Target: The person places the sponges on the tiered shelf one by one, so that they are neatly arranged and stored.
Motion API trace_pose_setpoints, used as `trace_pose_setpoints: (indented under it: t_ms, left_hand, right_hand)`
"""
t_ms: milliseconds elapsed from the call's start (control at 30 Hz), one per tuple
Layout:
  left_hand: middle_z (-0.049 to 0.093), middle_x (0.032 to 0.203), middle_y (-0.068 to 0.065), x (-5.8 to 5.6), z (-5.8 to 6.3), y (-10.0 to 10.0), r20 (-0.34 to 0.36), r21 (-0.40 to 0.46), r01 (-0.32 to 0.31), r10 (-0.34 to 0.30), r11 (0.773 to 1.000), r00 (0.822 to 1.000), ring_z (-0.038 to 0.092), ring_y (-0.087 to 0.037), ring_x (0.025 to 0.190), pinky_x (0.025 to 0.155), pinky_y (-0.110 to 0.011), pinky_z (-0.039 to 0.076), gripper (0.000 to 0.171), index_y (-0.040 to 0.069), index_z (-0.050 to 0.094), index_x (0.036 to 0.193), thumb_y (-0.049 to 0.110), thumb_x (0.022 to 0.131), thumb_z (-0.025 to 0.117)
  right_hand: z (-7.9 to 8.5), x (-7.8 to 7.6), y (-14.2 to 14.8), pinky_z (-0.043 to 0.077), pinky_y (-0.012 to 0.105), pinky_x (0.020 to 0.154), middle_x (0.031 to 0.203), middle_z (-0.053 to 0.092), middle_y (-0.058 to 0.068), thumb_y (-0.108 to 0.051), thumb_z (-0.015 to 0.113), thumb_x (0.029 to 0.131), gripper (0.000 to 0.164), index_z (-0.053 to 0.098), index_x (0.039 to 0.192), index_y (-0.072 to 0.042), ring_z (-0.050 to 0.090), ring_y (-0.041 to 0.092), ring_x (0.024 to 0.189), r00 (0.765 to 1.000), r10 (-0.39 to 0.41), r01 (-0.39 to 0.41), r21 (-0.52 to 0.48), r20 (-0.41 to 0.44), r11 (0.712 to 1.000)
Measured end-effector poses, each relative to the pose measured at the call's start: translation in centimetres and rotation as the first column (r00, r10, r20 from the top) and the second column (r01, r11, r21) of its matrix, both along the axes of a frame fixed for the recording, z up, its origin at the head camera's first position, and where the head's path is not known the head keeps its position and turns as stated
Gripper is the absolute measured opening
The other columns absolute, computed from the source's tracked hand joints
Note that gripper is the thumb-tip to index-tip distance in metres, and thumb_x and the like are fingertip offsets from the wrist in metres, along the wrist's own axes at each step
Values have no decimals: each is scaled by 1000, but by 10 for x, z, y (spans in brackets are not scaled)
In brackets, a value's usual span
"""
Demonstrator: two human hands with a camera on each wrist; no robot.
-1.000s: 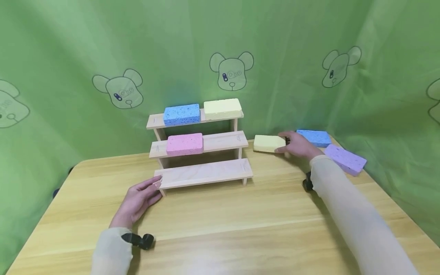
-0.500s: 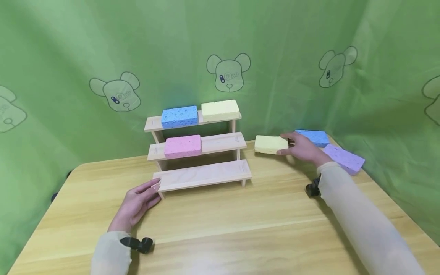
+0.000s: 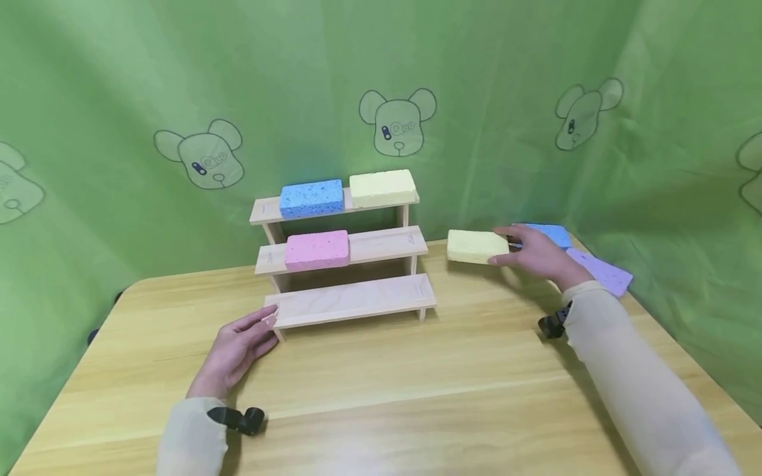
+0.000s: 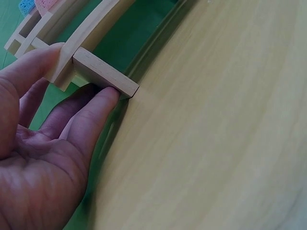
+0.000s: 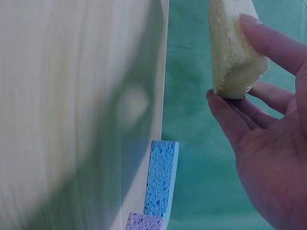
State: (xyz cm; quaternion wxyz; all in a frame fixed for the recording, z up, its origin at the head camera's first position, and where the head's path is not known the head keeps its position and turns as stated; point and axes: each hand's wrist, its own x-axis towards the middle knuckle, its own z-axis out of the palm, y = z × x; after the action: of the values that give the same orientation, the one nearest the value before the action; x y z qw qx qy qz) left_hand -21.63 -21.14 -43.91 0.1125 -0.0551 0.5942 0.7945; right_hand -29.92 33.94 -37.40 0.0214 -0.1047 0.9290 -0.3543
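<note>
At the right hand [image 3: 538, 254], parted thumb and fingers are pinching a yellow sponge [image 3: 476, 246]; left hand [image 3: 235, 350], half-closed, is gripping the rack [image 3: 351, 301] at its fingertips.

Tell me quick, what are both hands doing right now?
Left hand: holding the lower left end of the shelf.
Right hand: holding a yellow sponge between thumb and fingers.

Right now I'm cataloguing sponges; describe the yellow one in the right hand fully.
The yellow sponge is a pale, porous-looking, rough-edged rectangular block. Broad face up, it seems lifted off the table, right of the wooden rack. The right hand pinches its right end; nothing else visibly touches it.
</note>
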Motion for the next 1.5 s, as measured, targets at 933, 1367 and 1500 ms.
trace_pose_setpoints:
  t_ms: [933, 1367, 1500]
  left_hand:
    - [45, 144, -15, 2, 5, -1, -15, 3, -4, 4, 1000, 1000, 63, -19, 109, 100, -37, 50, 27, 10, 70, 120, 5, 93, 67]
    - [45, 144, -15, 2, 5, 0, -5, -3, -9, 9, 1000, 1000, 63, -19, 110, 100, -37, 50, 31, 6, 67, 125, 6, 94, 67]
    - [44, 145, -15, 1, 4, 0, -6, 5, -7, 7, 1000, 1000, 63, -19, 110, 100, -37, 50, 31, 6, 67, 125, 5, 94, 66]
  right_hand:
    - [11, 24, 8, 42, 4, 83, 147, 36, 23, -20, 80, 85, 76, 41, 146, 4, 46, 42, 127, 999, 11, -18, -134, -51, 991]
    - [25, 31, 2, 45, 6, 86, 136, 46, 12, -26, 79, 86, 71, 45, 145, -3, 50, 37, 125, 998, 0, -10, -153, -67, 988]
    - [26, 32, 1, 44, 6, 86, 135, 46, 10, -27, 79, 86, 71, 46, 145, -6, 51, 36, 125, 997, -3, -8, -151, -73, 988]
